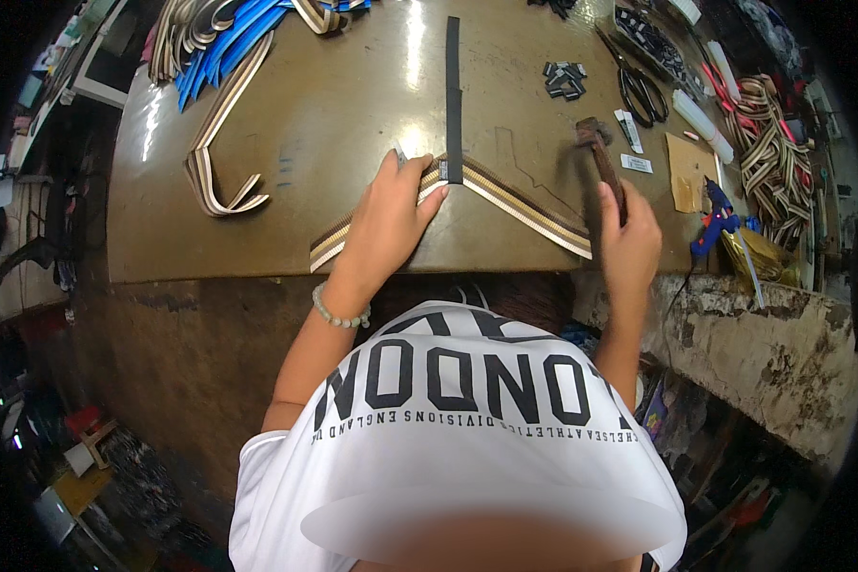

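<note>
A striped brown, tan and white webbing strap (529, 208) lies bent in a peak near the table's front edge. A narrow black strip (454, 100) runs straight away from its peak. My left hand (388, 221) grips the striped strap just left of the black strip, thumb and fingers on either side of it. A small grey piece shows by its index finger, too unclear to name. In my right hand (631, 234) is a hammer (608, 173), fingers wrapped round its handle. The rusty hammer head is raised to the right of the strap, apart from it.
On the brown table (353, 105) lie small black buckles (564, 80), black scissors (639, 91) and a blue glue gun (718, 219) at right. A tray of black parts (656, 46) stands behind. Striped straps (772, 157) heap far right; blue strips (229, 48) lie far left.
</note>
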Available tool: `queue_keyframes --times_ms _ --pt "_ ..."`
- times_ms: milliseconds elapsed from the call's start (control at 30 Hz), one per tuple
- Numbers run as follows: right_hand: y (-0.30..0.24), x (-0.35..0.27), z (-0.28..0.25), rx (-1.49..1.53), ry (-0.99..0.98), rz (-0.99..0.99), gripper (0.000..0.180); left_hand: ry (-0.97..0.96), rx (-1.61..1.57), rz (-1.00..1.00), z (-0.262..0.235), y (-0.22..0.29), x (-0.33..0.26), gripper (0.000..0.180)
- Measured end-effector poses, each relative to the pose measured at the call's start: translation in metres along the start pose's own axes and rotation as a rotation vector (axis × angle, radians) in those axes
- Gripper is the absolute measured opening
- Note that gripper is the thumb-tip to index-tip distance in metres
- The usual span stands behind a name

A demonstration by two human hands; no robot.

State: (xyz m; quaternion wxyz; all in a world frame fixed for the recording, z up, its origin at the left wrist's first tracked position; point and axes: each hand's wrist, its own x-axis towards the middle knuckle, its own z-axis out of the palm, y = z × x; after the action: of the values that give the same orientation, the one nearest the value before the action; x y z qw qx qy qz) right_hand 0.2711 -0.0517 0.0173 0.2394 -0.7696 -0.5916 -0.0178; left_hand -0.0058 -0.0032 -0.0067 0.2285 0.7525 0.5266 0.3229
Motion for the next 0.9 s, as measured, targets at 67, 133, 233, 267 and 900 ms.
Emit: queue_keyframes --times_ms 67,133,233,267,900 --pt "0.022 0.010 0.001 -0.069 -0.010 -0.027 0.035 -0.076 0.069 -0.019 -0.003 0.000 0.003 0.030" --pt "0.036 0.021 0.005 -0.083 0.035 -0.134 0.030 -0.177 0.182 0.028 -0.009 0.002 0.006 0.027" --pt "0.031 0.033 0.012 0.187 0.128 -0.270 0.024 -0.156 0.198 0.107 -0.022 0.001 0.012 0.022" --pt "0.021 0.034 0.016 0.361 0.100 -0.197 0.022 -0.151 0.202 0.089 -0.024 0.002 0.014 0.022" --pt "-0.073 0.057 0.065 1.074 -1.202 -0.090 0.026 -0.033 0.121 0.033 -0.028 0.019 0.016 0.023"
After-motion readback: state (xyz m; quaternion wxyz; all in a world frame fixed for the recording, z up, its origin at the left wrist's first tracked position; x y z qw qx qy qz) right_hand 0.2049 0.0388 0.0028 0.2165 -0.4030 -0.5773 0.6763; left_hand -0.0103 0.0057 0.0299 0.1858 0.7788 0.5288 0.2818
